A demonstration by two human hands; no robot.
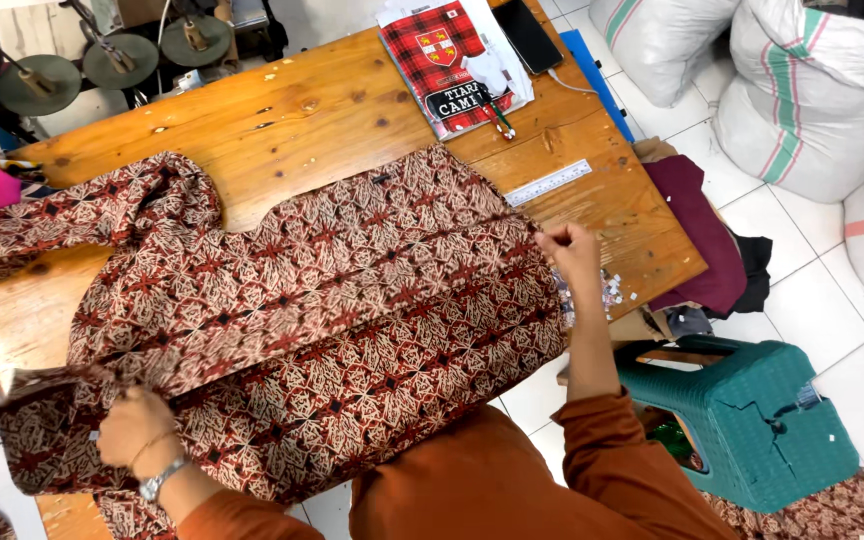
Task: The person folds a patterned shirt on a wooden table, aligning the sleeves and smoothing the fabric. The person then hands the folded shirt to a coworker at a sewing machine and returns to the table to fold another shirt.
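While both hands pinch the shirt (302, 300), left (132, 425) near the table's (282, 120) front edge, right (567, 245) at its right edge, folding looks underway; smoothing seems due.

A flat rectangular package (449, 62) lies at the far edge of the wooden table (282, 130). It is red tartan with a crest panel and a black band, in a clear wrapper. A dark phone (526, 33) lies just beside it, screen blank. Large white woven sacks (812, 90) with green and pink stripes stand on the floor to the right.
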